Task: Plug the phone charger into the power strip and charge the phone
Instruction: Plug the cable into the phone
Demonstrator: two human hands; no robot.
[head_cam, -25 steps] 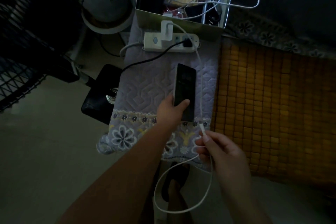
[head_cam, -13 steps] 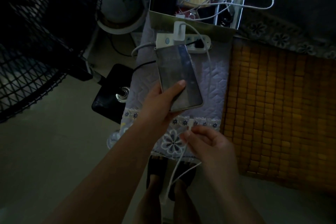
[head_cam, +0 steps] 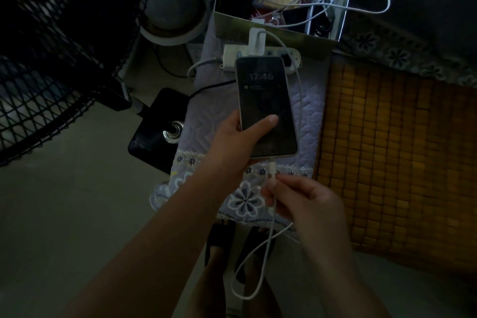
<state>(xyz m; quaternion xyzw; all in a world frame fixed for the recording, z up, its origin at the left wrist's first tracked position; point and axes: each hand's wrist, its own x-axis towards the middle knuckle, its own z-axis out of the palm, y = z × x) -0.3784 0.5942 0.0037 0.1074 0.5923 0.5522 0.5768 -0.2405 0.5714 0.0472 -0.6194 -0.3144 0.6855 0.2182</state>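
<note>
My left hand (head_cam: 236, 142) holds the phone (head_cam: 265, 103) by its lower left side, thumb on the screen, above a quilted cloth. The screen is lit and shows 17:46. My right hand (head_cam: 302, 201) pinches the white charging cable (head_cam: 299, 100) just behind its connector (head_cam: 271, 166), which sits in the phone's bottom port. The cable runs up to a white charger block (head_cam: 256, 42) plugged into the white power strip (head_cam: 260, 58) at the far end of the cloth. Slack cable loops down below my hands.
A box (head_cam: 273, 31) full of tangled white cables stands behind the strip. A woven bamboo mat (head_cam: 395, 155) lies to the right. On the left stand a black fan grille (head_cam: 51, 59) and its black base (head_cam: 160, 129). My feet in sandals are below.
My left hand lifted the phone off the cloth and turned it screen up. My right hand brought the connector to the bottom port. The screen has lit up.
</note>
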